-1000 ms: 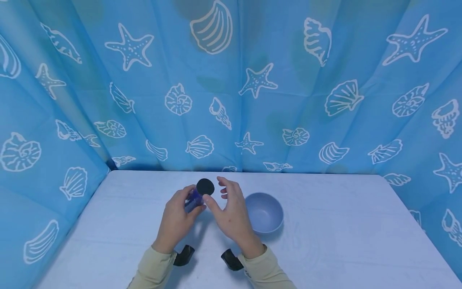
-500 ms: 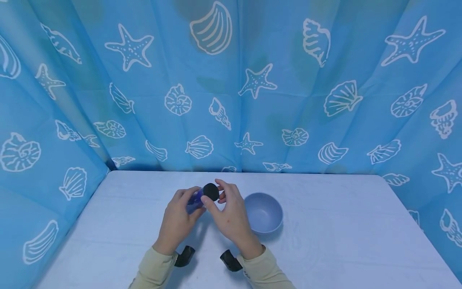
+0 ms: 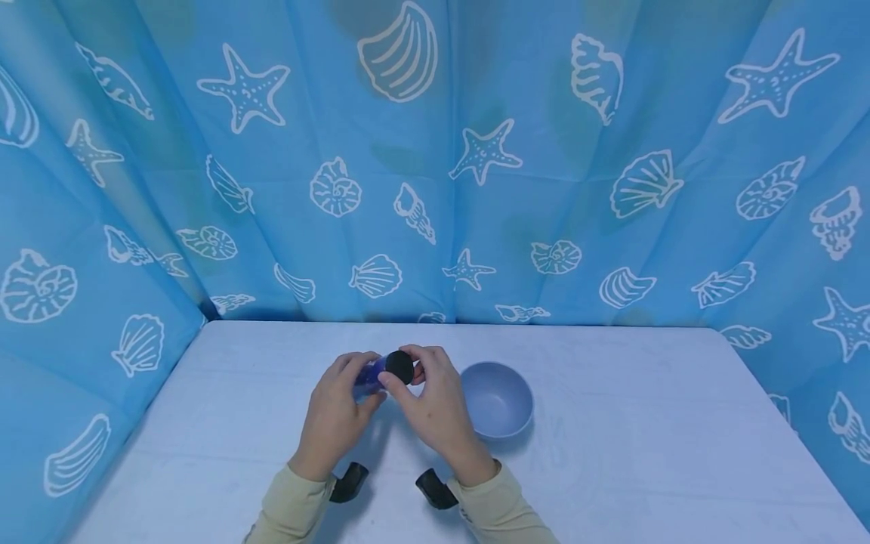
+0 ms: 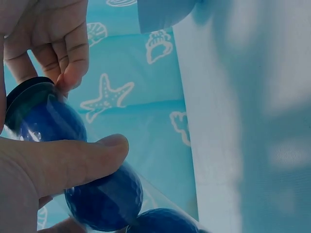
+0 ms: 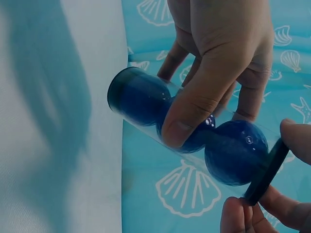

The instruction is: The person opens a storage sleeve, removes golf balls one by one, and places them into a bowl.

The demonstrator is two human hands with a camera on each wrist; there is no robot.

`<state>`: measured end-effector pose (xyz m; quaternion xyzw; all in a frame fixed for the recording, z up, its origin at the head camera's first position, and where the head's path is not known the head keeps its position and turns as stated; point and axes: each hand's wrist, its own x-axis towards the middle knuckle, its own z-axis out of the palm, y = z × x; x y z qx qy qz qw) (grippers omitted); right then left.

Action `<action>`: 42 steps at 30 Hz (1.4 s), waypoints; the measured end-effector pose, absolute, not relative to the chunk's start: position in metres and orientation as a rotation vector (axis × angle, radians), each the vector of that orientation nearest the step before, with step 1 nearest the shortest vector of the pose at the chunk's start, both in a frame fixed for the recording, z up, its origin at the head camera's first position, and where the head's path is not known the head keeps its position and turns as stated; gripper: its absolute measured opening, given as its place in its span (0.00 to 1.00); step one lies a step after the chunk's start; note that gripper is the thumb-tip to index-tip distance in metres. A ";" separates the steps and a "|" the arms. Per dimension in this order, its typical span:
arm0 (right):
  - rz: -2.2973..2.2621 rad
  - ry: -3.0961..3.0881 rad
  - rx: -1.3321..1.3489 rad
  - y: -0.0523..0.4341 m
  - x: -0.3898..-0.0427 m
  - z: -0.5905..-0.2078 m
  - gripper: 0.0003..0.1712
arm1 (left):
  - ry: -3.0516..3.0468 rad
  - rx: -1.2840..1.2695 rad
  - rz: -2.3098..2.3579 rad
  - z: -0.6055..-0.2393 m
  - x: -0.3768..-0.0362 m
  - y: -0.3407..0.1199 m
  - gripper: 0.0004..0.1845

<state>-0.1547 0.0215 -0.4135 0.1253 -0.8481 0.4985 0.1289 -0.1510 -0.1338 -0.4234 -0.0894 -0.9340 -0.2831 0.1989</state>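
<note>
My left hand (image 3: 333, 419) grips a clear tube (image 3: 369, 377) with three blue dimpled balls, like golf balls (image 5: 236, 153), lined up inside. In the right wrist view its thumb lies across the middle ball, with fingers on the far side. A black cap (image 3: 399, 367) closes the tube's end toward my right hand (image 3: 438, 412), whose thumb and fingertips pinch its edge. At the other end a dark cap (image 5: 114, 91) shows. The tube is held tilted above the table, between both hands.
A bluish-purple bowl (image 3: 513, 437) stands on the white-covered table (image 3: 625, 423), just right of my right hand. Black wrist cameras (image 3: 349, 483) hang below the sleeves. A blue shell-print curtain (image 3: 421, 249) borders the table's back and sides.
The tube's capped end has swung right and slightly down toward my right hand. The right fingers, spread apart from the cap earlier, have closed around its edge. The bowl has not moved.
</note>
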 end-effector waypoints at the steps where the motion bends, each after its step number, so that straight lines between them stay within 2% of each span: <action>1: 1.451 -2.463 0.369 0.022 -0.155 -0.414 0.29 | -2.608 -0.259 -0.787 -0.423 -0.151 -0.134 0.27; 20: 1.436 -2.480 0.414 0.022 -0.156 -0.413 0.29 | -2.651 -0.328 -0.703 -0.419 -0.151 -0.133 0.28; 42: 1.254 -2.464 0.644 0.031 -0.156 -0.413 0.27 | -2.706 -0.415 -0.770 -0.421 -0.149 -0.140 0.31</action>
